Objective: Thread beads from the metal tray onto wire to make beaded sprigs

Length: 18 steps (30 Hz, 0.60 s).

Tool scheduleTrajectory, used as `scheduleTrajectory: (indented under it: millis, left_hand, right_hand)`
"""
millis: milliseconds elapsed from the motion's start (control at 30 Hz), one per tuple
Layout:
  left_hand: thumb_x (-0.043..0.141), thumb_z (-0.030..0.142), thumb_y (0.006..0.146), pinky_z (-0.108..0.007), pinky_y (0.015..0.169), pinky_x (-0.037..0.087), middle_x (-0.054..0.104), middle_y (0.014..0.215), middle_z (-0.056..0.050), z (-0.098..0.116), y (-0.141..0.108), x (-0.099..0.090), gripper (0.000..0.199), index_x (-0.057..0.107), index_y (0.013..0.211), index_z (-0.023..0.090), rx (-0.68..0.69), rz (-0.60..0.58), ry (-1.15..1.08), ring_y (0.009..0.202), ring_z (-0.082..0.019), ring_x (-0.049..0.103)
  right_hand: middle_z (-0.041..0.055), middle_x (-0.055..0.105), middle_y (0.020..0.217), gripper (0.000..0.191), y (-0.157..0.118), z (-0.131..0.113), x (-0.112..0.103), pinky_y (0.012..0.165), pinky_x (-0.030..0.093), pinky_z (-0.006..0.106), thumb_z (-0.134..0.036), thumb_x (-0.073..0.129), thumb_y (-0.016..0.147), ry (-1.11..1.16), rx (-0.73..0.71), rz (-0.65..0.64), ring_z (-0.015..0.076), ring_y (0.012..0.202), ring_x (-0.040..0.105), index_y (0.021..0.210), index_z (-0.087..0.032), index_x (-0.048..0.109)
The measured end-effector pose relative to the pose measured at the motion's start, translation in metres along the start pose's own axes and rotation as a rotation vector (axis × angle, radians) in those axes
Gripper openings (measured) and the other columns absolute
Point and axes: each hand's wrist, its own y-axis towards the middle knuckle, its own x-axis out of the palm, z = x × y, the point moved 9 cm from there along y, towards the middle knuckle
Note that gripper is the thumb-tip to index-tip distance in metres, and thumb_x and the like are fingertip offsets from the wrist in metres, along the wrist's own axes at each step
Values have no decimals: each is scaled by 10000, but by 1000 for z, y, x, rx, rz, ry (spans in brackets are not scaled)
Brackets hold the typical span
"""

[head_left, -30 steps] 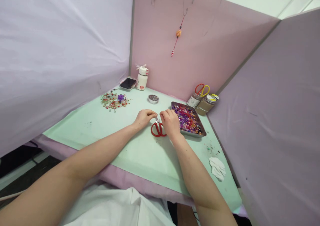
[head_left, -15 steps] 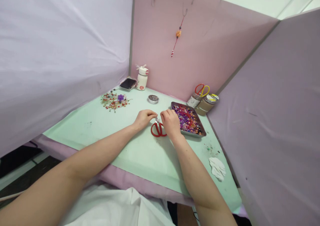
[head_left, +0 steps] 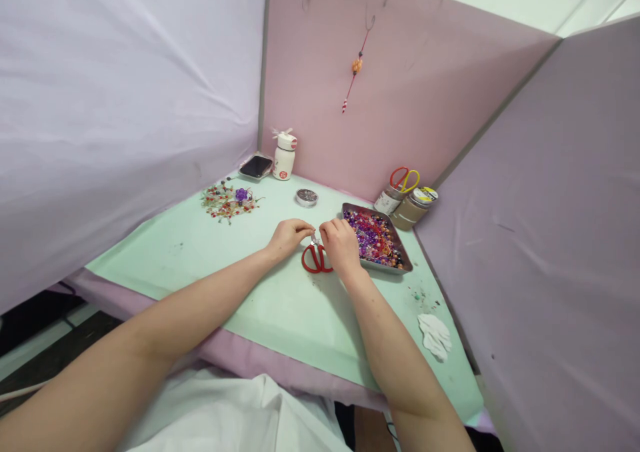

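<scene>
My left hand [head_left: 290,237] is closed in a pinch just above a pair of red-handled scissors [head_left: 311,259], which lies on the pale green table cover. Close to its right, my right hand [head_left: 341,242] also has its fingers pressed together. Whatever sits between the fingertips of either hand is too small to make out. The scissors' blades are partly covered by the hands, and the right handle loop is partly behind my right hand. Beside my right hand stands a metal tray [head_left: 385,267] filled with purple, red and amber beads.
A small round tin [head_left: 307,198] lies ahead of my hands. Strung beads [head_left: 227,202] are piled at the left. A white bottle [head_left: 285,157] and a phone [head_left: 257,167] stand behind. Jars [head_left: 414,209] and more scissors [head_left: 404,180] are back right; a white cloth [head_left: 435,337] lies front right.
My right hand has shifted very slightly to the left. Otherwise the hands and the things on the table look the same.
</scene>
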Motion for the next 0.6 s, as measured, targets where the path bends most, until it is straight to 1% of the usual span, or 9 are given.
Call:
scheduleTrajectory:
  millis: [233, 433, 600]
  left_hand:
    - [607, 264, 742, -289, 802, 467, 733, 858, -46, 3, -1, 2, 167, 726, 818, 174, -9, -12, -36, 804, -176, 636]
    - [567, 270, 756, -278, 755, 460, 696, 735, -30, 5, 0, 3, 176, 703, 769, 160, -7, -31, -44, 736, -166, 606]
    - [560, 282, 760, -277, 761, 451, 706, 791, -30, 4, 0, 5, 184, 702, 795, 170, 3, -59, -20, 764, -167, 599]
  right_hand:
    - [66, 606, 833, 175, 0, 2, 2, 713, 342, 313, -222, 475, 923, 43, 8, -15, 213, 802, 475, 831, -188, 620]
    - [60, 605, 819, 193, 1, 6, 1, 727, 352, 309, -208, 455, 926, 161, 69, -26, 210, 801, 483, 814, -195, 612]
    - [58, 613, 831, 178, 0, 11, 5, 737, 364, 311, -226, 459, 922, 273, 121, -60, 211, 821, 497, 823, -201, 604]
